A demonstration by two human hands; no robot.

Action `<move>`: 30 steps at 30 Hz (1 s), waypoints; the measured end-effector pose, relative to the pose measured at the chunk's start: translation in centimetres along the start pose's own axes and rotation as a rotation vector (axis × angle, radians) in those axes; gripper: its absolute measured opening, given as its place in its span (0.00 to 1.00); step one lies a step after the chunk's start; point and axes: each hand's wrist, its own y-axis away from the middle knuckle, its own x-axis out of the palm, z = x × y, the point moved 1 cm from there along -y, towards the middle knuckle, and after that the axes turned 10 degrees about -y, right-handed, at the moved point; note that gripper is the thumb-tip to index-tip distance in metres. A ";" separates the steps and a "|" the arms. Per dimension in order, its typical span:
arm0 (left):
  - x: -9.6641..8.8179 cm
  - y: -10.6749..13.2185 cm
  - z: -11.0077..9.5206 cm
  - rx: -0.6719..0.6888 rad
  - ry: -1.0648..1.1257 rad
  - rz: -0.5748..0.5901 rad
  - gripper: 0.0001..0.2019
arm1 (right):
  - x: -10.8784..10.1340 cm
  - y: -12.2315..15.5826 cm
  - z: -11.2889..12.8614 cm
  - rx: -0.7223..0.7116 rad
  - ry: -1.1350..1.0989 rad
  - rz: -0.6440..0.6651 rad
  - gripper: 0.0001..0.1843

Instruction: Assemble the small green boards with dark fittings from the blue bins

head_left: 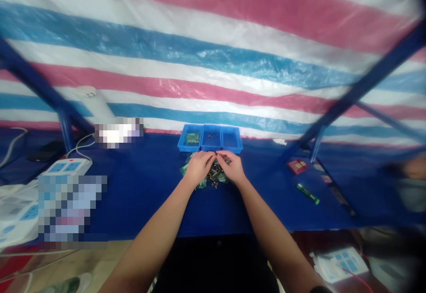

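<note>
My left hand [199, 166] and my right hand [232, 165] meet fingertip to fingertip over a mixed pile [215, 177] of green pieces and small metal parts on the blue table. Both hands are closed in a pinch. A tiny item shows between the fingertips, too small to name. Just beyond stand three joined blue trays. The left tray [181, 145] holds green pieces, the middle tray [211, 146] a few small metal parts. In the right tray [232, 141] I make out nothing. The fingers hide part of the pile.
Power strips [71, 167] with cables lie at the left. On the right are a red box [297, 166] and a green packet [308, 194]. Another power strip [341, 264] sits low right. Blue frame bars [346, 93] slant along both sides. A person's blurred arm shows far right.
</note>
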 end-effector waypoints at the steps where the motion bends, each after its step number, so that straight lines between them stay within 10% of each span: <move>1: 0.0 0.0 -0.1 -0.001 -0.004 0.005 0.12 | 0.0 0.0 0.0 0.000 -0.007 0.002 0.14; 30: 0.0 0.0 -0.3 -0.070 0.079 -0.050 0.11 | 0.2 0.0 -0.7 0.093 -0.142 -0.033 0.16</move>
